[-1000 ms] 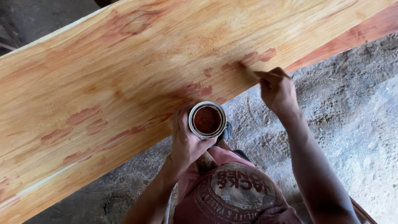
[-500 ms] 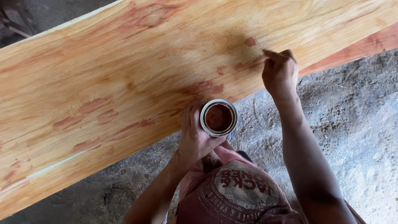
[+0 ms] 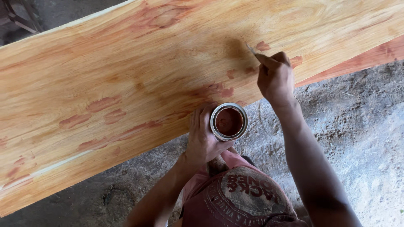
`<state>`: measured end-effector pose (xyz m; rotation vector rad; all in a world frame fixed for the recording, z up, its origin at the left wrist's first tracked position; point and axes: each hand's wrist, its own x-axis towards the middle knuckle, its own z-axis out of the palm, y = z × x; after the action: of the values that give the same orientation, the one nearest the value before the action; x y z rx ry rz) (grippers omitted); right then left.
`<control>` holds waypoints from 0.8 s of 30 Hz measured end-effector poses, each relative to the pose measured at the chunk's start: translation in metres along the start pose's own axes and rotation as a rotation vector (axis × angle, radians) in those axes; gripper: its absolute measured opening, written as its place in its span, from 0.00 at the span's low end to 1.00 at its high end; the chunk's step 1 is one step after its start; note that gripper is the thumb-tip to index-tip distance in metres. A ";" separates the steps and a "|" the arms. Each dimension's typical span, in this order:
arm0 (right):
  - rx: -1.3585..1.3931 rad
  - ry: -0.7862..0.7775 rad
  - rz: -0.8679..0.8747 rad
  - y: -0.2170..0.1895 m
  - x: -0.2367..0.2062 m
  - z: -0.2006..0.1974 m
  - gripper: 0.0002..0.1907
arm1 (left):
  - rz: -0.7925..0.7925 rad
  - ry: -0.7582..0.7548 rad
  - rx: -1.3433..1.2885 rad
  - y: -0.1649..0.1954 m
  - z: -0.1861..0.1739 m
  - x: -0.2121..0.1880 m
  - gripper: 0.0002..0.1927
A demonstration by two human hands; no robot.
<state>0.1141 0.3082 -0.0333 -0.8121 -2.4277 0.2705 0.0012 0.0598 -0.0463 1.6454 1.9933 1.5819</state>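
A wide wooden plank [image 3: 126,75] with pale yellow-orange grain and reddish patches slants across the view. My left hand [image 3: 203,136] grips a small round metal can [image 3: 228,122] of reddish-brown paste at the plank's near edge. My right hand [image 3: 275,75] holds a thin flat tool [image 3: 251,49] pinched in its fingers, tip touching the plank beside a reddish dab [image 3: 263,45]. More reddish smears lie near the can and to the left.
A rough grey concrete floor [image 3: 357,134] lies under and right of the plank. My knees in reddish printed cloth [image 3: 240,197] fill the bottom centre. A dark metal frame [image 3: 21,21] shows at the top left corner.
My right hand has moved up and away across the plank with the tool. The can in my left hand has stayed at the plank's edge while the view shifted.
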 end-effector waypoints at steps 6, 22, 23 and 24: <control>0.183 -0.078 -0.075 -0.026 0.003 0.008 0.13 | -0.020 -0.011 0.023 -0.001 0.000 -0.003 0.54; -0.040 0.007 -0.103 0.001 0.000 -0.003 0.15 | 0.018 0.009 0.056 -0.008 0.005 -0.005 0.56; 0.036 -0.022 -0.115 0.000 -0.001 -0.003 0.14 | 0.019 0.008 0.059 -0.007 0.004 -0.004 0.55; 0.113 -0.049 -0.125 0.000 -0.002 -0.004 0.13 | 0.013 0.010 0.054 -0.006 0.004 -0.004 0.55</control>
<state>0.1171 0.3070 -0.0310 -0.6086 -2.4721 0.3795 0.0013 0.0599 -0.0541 1.6758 2.0525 1.5571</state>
